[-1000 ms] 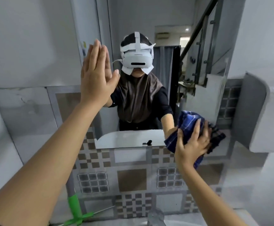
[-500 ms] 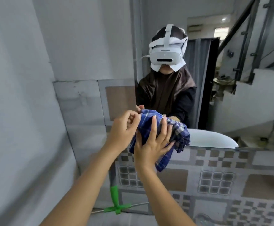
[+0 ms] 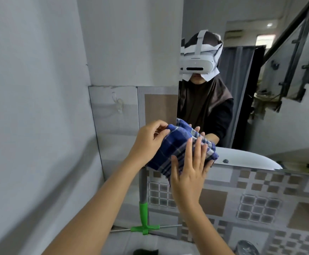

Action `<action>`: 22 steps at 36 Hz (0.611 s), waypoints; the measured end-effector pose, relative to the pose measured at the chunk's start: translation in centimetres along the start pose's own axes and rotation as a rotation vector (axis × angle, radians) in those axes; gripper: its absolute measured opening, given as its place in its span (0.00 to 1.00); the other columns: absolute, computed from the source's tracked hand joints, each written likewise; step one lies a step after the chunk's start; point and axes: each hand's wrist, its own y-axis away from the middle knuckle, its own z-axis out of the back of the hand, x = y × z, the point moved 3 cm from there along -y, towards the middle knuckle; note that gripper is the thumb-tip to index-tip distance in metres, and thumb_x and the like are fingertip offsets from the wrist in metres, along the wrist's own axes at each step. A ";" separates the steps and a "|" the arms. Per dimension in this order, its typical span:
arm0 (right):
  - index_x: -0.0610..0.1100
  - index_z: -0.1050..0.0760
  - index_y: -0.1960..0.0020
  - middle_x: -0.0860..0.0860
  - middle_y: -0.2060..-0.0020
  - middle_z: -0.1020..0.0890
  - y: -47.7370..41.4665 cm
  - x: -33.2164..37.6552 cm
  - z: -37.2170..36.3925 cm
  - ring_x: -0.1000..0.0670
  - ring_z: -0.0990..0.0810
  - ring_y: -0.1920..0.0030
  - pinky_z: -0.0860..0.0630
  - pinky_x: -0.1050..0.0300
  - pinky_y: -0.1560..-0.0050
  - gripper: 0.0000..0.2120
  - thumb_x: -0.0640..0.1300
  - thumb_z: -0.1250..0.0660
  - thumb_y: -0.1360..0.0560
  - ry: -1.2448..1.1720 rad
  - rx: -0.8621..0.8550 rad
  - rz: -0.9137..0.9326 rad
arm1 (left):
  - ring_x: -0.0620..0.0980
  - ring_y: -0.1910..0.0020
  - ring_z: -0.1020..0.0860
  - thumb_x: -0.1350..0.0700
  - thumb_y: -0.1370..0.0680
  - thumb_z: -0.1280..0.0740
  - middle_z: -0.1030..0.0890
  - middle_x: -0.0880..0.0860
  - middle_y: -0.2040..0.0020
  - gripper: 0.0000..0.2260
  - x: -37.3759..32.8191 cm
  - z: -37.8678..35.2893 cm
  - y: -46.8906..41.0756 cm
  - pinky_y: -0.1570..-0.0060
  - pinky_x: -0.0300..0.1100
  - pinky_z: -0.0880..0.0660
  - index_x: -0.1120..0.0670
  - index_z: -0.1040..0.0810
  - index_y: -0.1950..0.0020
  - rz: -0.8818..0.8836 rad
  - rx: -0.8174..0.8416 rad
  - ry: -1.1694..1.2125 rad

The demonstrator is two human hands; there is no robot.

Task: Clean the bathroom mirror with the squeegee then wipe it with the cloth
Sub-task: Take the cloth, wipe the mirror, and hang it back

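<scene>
A bunched blue checked cloth (image 3: pixel 179 144) is pressed against the lower left corner of the wall mirror (image 3: pixel 260 116). My left hand (image 3: pixel 149 142) grips the cloth's left end with curled fingers. My right hand (image 3: pixel 188 172) lies flat on the cloth with fingers spread, pushing it to the glass. The squeegee (image 3: pixel 143 216), grey-handled with a green neck and crossbar, stands upright against the tiled wall below my hands, untouched. The mirror reflects me wearing a white headset.
A clear plastic hook (image 3: pixel 118 103) is stuck to the grey wall panel left of the mirror. Patterned grey and brown tiles (image 3: pixel 251 203) cover the wall below the mirror. A chrome tap top (image 3: pixel 246 247) shows at the bottom right.
My left hand dropped from the upper glass onto the cloth. Both hands and the cloth shifted left to the mirror's lower left corner, and my view turned left.
</scene>
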 end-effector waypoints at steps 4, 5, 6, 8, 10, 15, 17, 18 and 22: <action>0.50 0.50 0.24 0.51 0.24 0.48 0.0 0.8 2.8 0.52 0.55 0.24 0.61 0.49 0.25 0.25 0.48 0.51 0.20 -0.122 0.053 0.075 | 0.42 0.56 0.22 0.61 0.23 0.35 0.21 0.47 0.56 0.04 -1.3 1.1 0.1 0.53 0.34 0.26 0.55 0.22 0.51 -0.071 0.089 -0.055; 0.50 0.50 0.24 0.53 0.24 0.48 -0.2 1.2 3.4 0.53 0.55 0.24 0.59 0.49 0.24 0.24 0.47 0.52 0.20 -0.199 0.089 0.101 | 0.41 0.55 0.23 0.61 0.23 0.35 0.22 0.47 0.56 0.04 -1.7 1.4 0.2 0.53 0.32 0.26 0.55 0.21 0.51 -0.095 0.129 -0.070; 0.50 0.49 0.24 0.54 0.24 0.48 -0.5 1.5 3.9 0.54 0.54 0.24 0.55 0.47 0.24 0.24 0.46 0.52 0.20 -0.276 0.133 0.121 | 0.41 0.55 0.23 0.62 0.23 0.35 0.22 0.45 0.56 0.05 -2.2 1.8 0.5 0.53 0.30 0.27 0.55 0.21 0.51 -0.114 0.169 -0.083; 0.49 0.47 0.25 0.56 0.25 0.46 -1.2 2.2 5.0 0.56 0.52 0.24 0.49 0.46 0.24 0.23 0.44 0.51 0.20 -0.410 0.223 0.132 | 0.41 0.54 0.23 0.62 0.23 0.35 0.23 0.45 0.56 0.06 -3.1 2.5 1.1 0.52 0.29 0.28 0.55 0.20 0.50 -0.139 0.235 -0.111; 0.48 0.44 0.26 0.59 0.27 0.43 -1.5 2.9 5.9 0.58 0.48 0.25 0.46 0.49 0.25 0.22 0.40 0.49 0.19 -0.521 0.311 0.116 | 0.43 0.53 0.23 0.62 0.23 0.35 0.22 0.48 0.55 0.06 -4.0 3.3 1.9 0.50 0.32 0.27 0.56 0.20 0.49 -0.154 0.271 -0.123; 0.48 0.36 0.29 0.50 0.40 0.23 -0.5 5.1 8.0 0.55 0.26 0.40 0.27 0.61 0.42 0.20 0.38 0.46 0.20 -0.595 0.487 0.132 | 0.47 0.55 0.22 0.64 0.25 0.33 0.21 0.53 0.55 0.07 -5.5 5.2 4.5 0.51 0.34 0.26 0.59 0.19 0.49 -0.172 0.242 -0.137; 0.44 0.29 0.34 0.52 0.46 0.21 0.3 5.8 8.8 0.58 0.24 0.46 0.27 0.67 0.48 0.16 0.38 0.43 0.21 -0.622 0.453 0.164 | 0.46 0.55 0.22 0.64 0.25 0.32 0.20 0.53 0.55 0.06 -5.9 5.9 5.9 0.52 0.34 0.26 0.59 0.18 0.50 -0.165 0.219 -0.146; 0.44 0.27 0.38 0.53 0.48 0.20 0.6 6.1 9.2 0.59 0.23 0.47 0.27 0.68 0.48 0.14 0.38 0.41 0.22 -0.647 0.433 0.175 | 0.45 0.55 0.22 0.64 0.25 0.32 0.20 0.52 0.55 0.06 -6.1 6.2 6.6 0.52 0.34 0.26 0.59 0.18 0.50 -0.162 0.202 -0.153; 0.43 0.23 0.48 0.53 0.55 0.19 2.2 6.3 10.3 0.56 0.21 0.54 0.25 0.66 0.52 0.06 0.40 0.34 0.24 -0.640 0.401 0.195 | 0.45 0.56 0.21 0.63 0.26 0.32 0.19 0.52 0.56 0.05 -7.0 6.9 9.7 0.53 0.34 0.25 0.59 0.18 0.52 -0.162 0.142 -0.202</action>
